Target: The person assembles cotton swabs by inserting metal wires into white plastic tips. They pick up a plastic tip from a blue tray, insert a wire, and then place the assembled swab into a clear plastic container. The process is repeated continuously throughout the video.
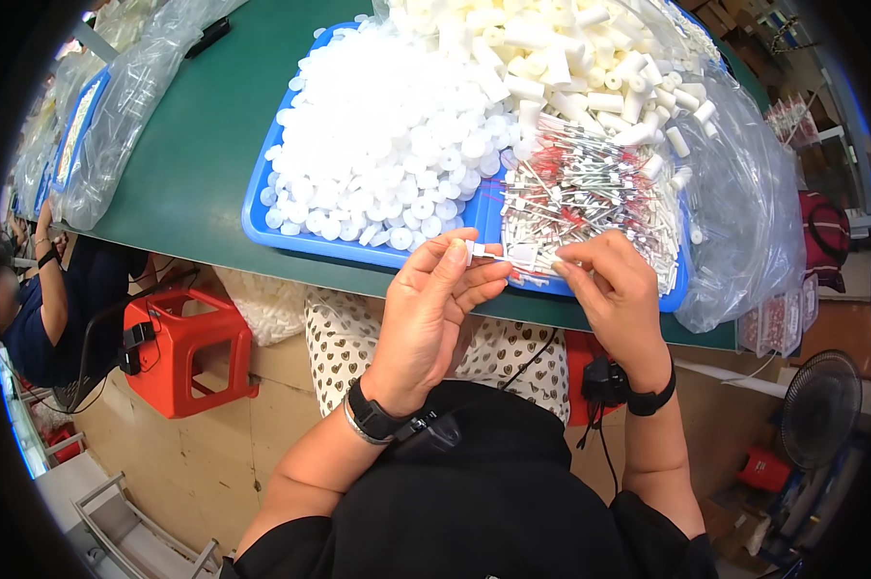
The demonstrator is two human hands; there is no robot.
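In front of the blue tray's near edge, my left hand (433, 294) pinches a small white plastic part (476, 250) between thumb and fingers. To its right, my right hand (614, 289) hovers over the tray with thumb and forefinger pressed together; what lies between them, if anything, is too small to make out. Just beyond that hand is a heap of thin white sticks with metal tips and red threads (590, 183). White translucent discs (397, 183) fill the left section of the blue tray (310, 245).
White foam-like cylinders (604, 102) are piled behind the sticks. A clear plastic bag (744, 212) lies right of the tray on the green table (189, 183). Below left stand a red stool (189, 352) and a seated person (51, 289). A fan (821, 410) stands at right.
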